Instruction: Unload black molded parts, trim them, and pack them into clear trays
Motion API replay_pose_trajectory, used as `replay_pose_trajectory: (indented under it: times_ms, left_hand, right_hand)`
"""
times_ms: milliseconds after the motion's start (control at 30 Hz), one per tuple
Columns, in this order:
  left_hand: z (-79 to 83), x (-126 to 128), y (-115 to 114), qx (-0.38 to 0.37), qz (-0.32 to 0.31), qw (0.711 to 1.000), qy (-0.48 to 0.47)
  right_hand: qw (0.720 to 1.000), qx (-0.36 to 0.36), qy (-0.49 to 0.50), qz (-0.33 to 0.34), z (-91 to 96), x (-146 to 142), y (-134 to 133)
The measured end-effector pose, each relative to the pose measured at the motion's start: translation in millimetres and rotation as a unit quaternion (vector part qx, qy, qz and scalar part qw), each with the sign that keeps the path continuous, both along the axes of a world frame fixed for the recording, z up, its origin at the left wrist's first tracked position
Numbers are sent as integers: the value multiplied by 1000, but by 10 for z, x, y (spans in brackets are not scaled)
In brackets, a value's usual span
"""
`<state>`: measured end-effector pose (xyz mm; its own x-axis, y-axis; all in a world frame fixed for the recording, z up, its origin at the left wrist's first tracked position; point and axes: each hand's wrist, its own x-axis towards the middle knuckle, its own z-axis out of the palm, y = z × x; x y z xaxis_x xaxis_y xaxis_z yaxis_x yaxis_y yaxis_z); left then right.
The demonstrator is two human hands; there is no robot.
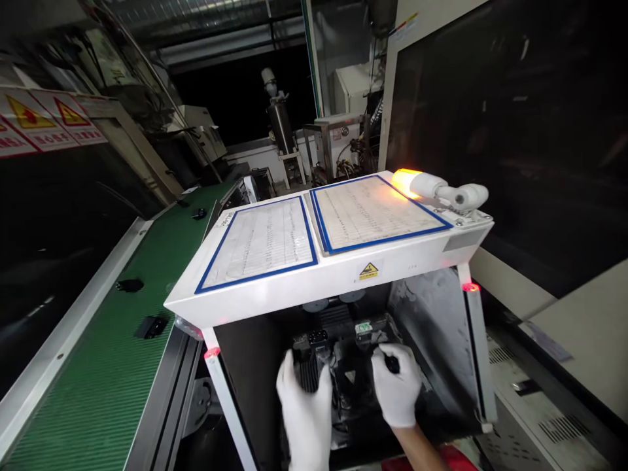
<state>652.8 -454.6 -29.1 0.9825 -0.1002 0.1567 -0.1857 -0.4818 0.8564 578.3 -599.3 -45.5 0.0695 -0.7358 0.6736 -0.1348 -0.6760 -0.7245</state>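
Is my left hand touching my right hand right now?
No, the white-gloved left hand and right hand are apart, with dark machinery visible between them.

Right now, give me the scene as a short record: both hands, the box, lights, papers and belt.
Left hand: white-gloved, fingers and thumb apart, no thing seen in it
Right hand: white-gloved, fingers curled, seemingly on a small black part
Box: dark inside, white cover above, both hands at its open front
Lamp: lit orange, on the cover
Post lights: red, lit
Papers: two blue-framed sheets on the cover
Belt: green, left, with black pieces
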Motion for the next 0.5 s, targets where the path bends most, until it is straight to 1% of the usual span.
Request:
replay_pose_trajectory:
  times_ms: [33, 67, 100, 133, 200, 267, 300, 400, 433, 467, 500]
  left_hand:
    - [21, 123, -210, 30, -23, 996, -75]
    - [18, 236, -395, 66, -42, 989, -128]
    - [-10, 337, -549, 90, -47, 982, -158]
    - [-57, 422, -670, 101, -46, 980, -168]
    - [-180, 539, -824, 102, -30, 980, -166]
    - [-282, 593, -891, 85, -12, 983, -163]
    - [-312, 602, -905, 76, -2, 984, -163]
    - [-332, 595, -914, 51, 28, 986, -156]
    - [-327, 593, -910, 46, 30, 987, -152]
    - [-320, 596, -904, 44, 23, 988, -148]
    - [-311, 603, -897, 44, 6, 988, -145]
  right_hand:
    - [1000, 5, 18, 22, -78, -168, 64]
    - [998, 9, 34, 44, -154, -324, 113]
    - [997, 11, 48, 65, -225, -464, 145]
    - [995, 14, 60, 80, -289, -587, 163]
    - [993, 27, 76, 86, -400, -790, 174]
    - [992, 59, 91, 67, -490, -951, 193]
    - [989, 92, 102, 50, -526, -1020, 216]
    - [969, 218, 118, -11, -594, -1185, 342]
    - [962, 245, 115, -28, -604, -1226, 390]
    - [959, 257, 110, -40, -610, -1263, 433]
    - [961, 252, 106, -42, -616, -1297, 470]
